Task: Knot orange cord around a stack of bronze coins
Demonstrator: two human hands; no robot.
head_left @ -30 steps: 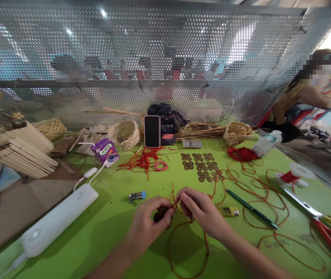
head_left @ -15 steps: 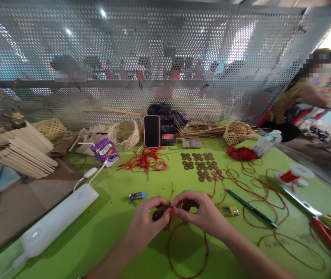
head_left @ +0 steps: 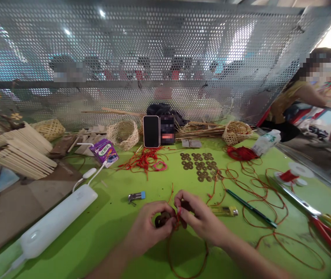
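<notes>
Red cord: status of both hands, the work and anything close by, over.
Left hand gripping dark coins. Right hand pinching red cord; loop showing below both hands. Yellow lighter lying close beside right hand.

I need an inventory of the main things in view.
Mesh: one, grey, back
Table: one, green, beneath
Baskets: three, tan, back
Phone: one, black, back
Carton: one, purple, left
Wood strips: many, pale, left
Cabled device: one, white, left
Coins: many, brown, centre
Cords: several, red, scattered
Spool: one, white, right
Bottle: one, clear, right
Pen: one, green, right
Lighter: one, yellow, right
Long tool: one, red-yellow-silver, right
Left hand: one, bare, holding coins
Right hand: one, bare, holding cord
</notes>
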